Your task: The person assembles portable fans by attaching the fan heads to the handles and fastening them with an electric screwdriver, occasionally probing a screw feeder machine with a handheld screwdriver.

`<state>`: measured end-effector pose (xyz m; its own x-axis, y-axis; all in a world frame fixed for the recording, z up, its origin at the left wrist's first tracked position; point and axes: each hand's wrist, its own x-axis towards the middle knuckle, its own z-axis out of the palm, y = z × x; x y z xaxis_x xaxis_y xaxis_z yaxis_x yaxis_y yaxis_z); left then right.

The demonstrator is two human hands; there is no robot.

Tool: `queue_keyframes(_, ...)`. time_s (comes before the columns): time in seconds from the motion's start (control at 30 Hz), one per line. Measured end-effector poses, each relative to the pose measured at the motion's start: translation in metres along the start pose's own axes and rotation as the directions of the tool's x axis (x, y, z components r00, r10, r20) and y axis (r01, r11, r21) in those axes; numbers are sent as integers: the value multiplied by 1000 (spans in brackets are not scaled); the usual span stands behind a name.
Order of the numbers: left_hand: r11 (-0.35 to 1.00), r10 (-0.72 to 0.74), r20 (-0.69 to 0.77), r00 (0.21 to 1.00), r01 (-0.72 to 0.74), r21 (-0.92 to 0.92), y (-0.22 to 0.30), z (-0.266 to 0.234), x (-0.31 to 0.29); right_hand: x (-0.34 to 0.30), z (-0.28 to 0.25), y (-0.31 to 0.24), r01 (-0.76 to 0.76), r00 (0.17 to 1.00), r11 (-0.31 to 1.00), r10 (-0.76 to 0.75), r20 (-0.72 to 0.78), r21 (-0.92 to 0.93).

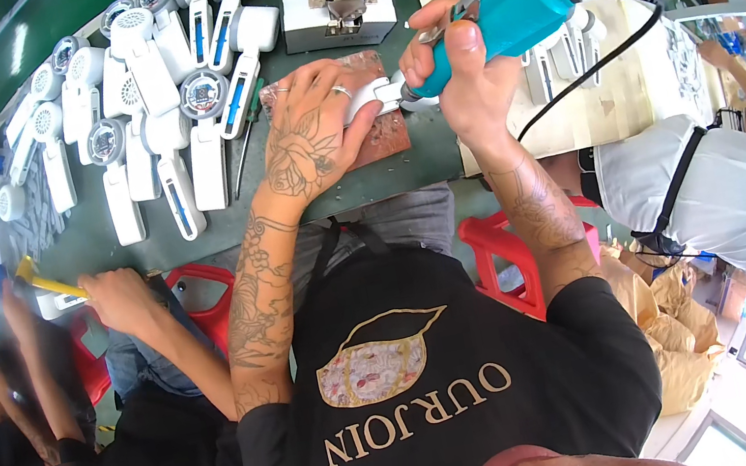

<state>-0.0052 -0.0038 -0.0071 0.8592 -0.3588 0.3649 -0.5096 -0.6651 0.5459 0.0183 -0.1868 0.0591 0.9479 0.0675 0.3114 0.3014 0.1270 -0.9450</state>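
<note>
My right hand (466, 82) is wrapped round a teal electric screwdriver (504, 15), which lies nearly level with its nose pointing left. A black cable runs from its back end. The screwdriver's nose meets the end of a small white plastic part (377, 95). My left hand (314, 124), with a ring on one finger, presses that part down on a reddish pad (382, 140), and its fingers partly hide the part. Left of this hand, a thin screwdriver with a green handle (255, 104) lies beside several white handheld devices with round heads (175, 183).
A dark screw-feeder-like box with a metal mechanism (343, 4) stands behind the pad. More white pieces (574, 43) lie on cardboard (604, 97) at right. A co-worker's hand (120, 299) holds a yellow-handled tool (52, 281) at left. Red stools (507, 259) stand below the table edge.
</note>
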Motion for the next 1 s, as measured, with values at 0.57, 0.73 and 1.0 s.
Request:
queue_keyframes(0.57, 997, 78, -57, 995, -77, 19, 6, -10, 0, -16, 2, 28, -5, 997, 998, 10, -74, 66)
queue_keyframes(0.73, 986, 160, -57, 985, -158, 48, 27, -18, -24, -49, -20, -6, 7, 998, 968, 10, -66, 250)
queue_keyframes(1.0, 802, -130, -666, 734, 473, 364, -44, -114, -41, -97, -43, -8, 61, 997, 989, -53, -55, 138)
